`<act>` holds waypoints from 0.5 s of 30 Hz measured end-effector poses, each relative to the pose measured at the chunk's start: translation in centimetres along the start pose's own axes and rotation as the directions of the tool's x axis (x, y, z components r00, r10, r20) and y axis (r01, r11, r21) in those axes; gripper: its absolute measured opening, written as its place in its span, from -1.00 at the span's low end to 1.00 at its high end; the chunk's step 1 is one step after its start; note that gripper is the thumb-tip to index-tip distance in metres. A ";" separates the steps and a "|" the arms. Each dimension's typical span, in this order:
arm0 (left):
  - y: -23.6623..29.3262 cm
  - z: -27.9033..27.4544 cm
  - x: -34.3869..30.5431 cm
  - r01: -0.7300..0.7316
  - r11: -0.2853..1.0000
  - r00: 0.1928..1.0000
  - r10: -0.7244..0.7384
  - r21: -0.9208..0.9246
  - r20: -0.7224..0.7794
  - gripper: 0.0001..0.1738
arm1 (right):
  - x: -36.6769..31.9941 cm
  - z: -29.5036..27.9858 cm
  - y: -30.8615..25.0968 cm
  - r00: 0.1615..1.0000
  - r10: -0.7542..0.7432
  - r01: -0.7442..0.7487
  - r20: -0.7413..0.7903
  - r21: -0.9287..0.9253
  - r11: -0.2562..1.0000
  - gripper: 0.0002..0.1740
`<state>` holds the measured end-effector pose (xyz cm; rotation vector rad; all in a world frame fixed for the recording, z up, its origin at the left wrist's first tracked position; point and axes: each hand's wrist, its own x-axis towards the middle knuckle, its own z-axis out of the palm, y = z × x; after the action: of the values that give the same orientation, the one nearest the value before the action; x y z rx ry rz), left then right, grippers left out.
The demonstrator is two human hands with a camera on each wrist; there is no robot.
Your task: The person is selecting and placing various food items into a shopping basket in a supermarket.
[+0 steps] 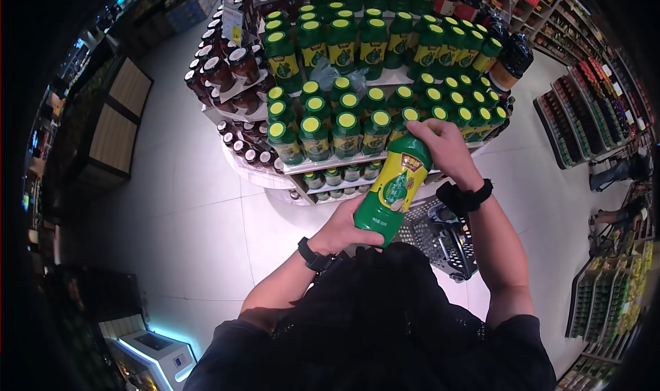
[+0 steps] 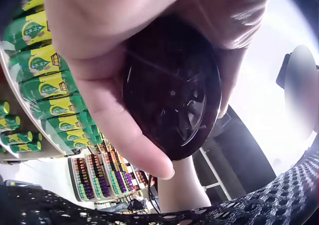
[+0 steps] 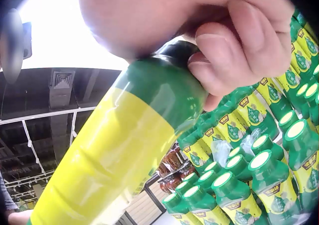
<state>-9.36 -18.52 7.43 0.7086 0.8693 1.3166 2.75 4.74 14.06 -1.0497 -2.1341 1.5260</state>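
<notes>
A green bottle with a yellow label (image 1: 399,181) is held tilted in front of the body, its cap end up toward the shelves. My left hand (image 1: 346,227) grips the base from below; in the left wrist view its fingers (image 2: 117,120) curl round the dark bottle bottom (image 2: 172,93). My right hand (image 1: 445,150) holds the cap end. In the right wrist view the right hand (image 3: 199,40) has its fingers curled at the bottle's neck, above the yellow label (image 3: 107,152), and the cap is mostly hidden.
Tiered shelves of similar green bottles (image 1: 346,146) stand just ahead, with a crumpled clear plastic bag (image 1: 337,78) among them. Dark-lidded jars (image 1: 216,73) fill the left side. A shopping basket or cart (image 1: 419,233) is below the right arm. Product racks (image 1: 591,109) stand farther right.
</notes>
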 end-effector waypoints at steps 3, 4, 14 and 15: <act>0.6 0.3 -0.1 0.025 1.000 0.999 -0.025 -0.018 0.027 -0.04 | -0.3 -0.2 -0.6 1.000 0.002 -0.002 0.004 0.001 1.000 -0.40; 0.5 0.1 -0.1 0.034 0.999 0.999 -0.033 -0.010 0.028 -0.03 | -0.3 -0.4 -0.8 1.000 0.010 -0.010 0.013 0.001 1.000 -0.39; 0.2 -0.4 1.5 -0.038 0.999 0.997 0.039 -0.011 0.067 0.09 | 1.8 -1.6 -1.4 0.998 -0.045 0.043 0.053 0.033 0.999 -0.44; 0.3 -0.4 1.9 -0.044 0.999 0.997 0.045 -0.024 0.066 0.05 | 2.1 -1.9 -1.4 0.998 -0.036 0.033 0.056 0.060 0.998 -0.46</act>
<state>-9.76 -16.65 7.27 0.7537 0.7874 1.3331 1.95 7.30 15.68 -0.9556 -2.1190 1.6109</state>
